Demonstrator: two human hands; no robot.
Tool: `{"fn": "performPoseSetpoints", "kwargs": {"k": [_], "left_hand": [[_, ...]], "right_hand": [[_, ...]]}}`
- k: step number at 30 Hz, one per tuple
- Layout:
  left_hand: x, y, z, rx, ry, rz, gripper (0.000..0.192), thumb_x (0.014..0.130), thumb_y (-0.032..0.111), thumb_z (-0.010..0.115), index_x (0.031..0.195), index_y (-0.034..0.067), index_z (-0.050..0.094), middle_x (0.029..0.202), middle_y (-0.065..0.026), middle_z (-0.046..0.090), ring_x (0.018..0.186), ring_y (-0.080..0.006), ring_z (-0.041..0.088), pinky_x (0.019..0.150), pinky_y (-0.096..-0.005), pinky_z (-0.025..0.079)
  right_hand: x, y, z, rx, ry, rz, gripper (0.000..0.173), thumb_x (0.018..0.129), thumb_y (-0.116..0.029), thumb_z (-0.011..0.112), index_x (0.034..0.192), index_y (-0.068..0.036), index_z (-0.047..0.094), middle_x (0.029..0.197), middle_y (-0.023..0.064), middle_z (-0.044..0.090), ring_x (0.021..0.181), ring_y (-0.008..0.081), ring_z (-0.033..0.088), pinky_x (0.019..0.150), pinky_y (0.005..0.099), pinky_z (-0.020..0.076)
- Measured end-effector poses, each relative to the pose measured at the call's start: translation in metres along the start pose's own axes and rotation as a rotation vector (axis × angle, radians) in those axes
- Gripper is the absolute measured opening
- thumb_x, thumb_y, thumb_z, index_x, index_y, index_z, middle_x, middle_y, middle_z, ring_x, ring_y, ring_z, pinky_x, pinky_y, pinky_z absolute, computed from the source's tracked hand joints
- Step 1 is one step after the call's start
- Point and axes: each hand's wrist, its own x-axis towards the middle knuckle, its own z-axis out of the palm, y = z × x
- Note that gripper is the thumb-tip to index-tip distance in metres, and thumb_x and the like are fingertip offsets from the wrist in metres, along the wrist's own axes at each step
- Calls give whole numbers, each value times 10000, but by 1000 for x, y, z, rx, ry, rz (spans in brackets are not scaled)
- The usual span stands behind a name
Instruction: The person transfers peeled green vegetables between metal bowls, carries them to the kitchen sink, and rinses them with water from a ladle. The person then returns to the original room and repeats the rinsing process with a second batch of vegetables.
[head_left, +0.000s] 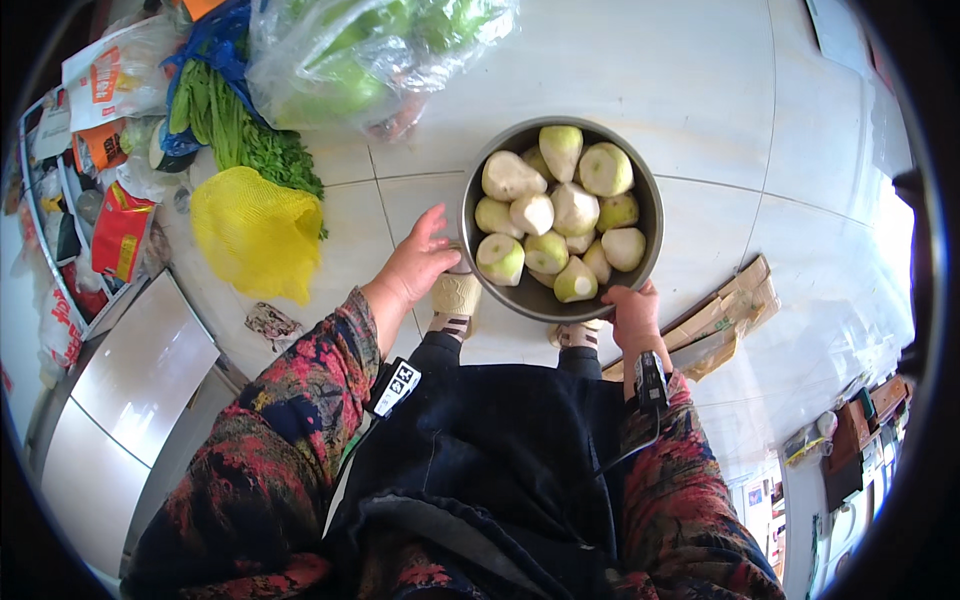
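A round grey metal pot (658, 217) is in front of me, above my feet. Peeled, pale green-white root vegetables (575, 208), several of them with flat cut ends, fill it. My right hand (637, 309) grips the pot's near right rim, the thumb over the edge and the other fingers mostly hidden. Beside the pot's left side is my left hand (421, 259), fingers apart and holding nothing. A small gap appears between its thumb and the rim.
On the tiled floor at left lie a yellow mesh bag (255, 232), leafy greens (225, 120) in blue plastic and a clear bag of green vegetables (360, 67). Flattened cardboard (727, 322) lies at right. A glossy white cabinet (146, 367) stands at lower left.
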Motion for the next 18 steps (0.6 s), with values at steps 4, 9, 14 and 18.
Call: {"fn": "performPoseSetpoints", "kwargs": {"k": [4, 9, 14, 18], "left_hand": [[25, -23, 15, 28, -81, -15, 806, 839, 24, 628, 1570, 104, 299, 1449, -162, 467, 1210, -273, 541, 1016, -401, 460], [16, -55, 28, 14, -154, -230, 712, 749, -87, 575, 1429, 69, 432, 1096, -96, 581, 1001, -230, 568, 875, -356, 501], [-79, -51, 17, -139, -184, -255, 510, 787, -81, 611, 1253, 63, 460, 1062, -60, 576, 983, -193, 588, 793, -320, 524], [-180, 11, -10, -88, -245, -157, 384, 822, -77, 638, 1142, 62, 477, 1005, -19, 571, 890, -122, 580, 709, -291, 520]], "right_hand": [[-13, 42, -36, -114, -8, 58, 387, 683, 120, 632, 1054, 9, 635, 895, 79, 682, 730, 207, 650, 613, 321, 530], [-36, 69, -59, -195, -37, 5, 354, 669, 107, 648, 995, -33, 646, 867, 50, 673, 713, 195, 645, 586, 308, 525], [-93, 42, -87, -433, -132, -40, 431, 687, 97, 628, 1110, 20, 658, 996, 53, 710, 896, 160, 660, 815, 293, 542], [-187, -15, -94, -177, -304, -97, 460, 710, 126, 620, 1150, -2, 663, 1081, 35, 713, 995, 143, 660, 892, 299, 533]]}}
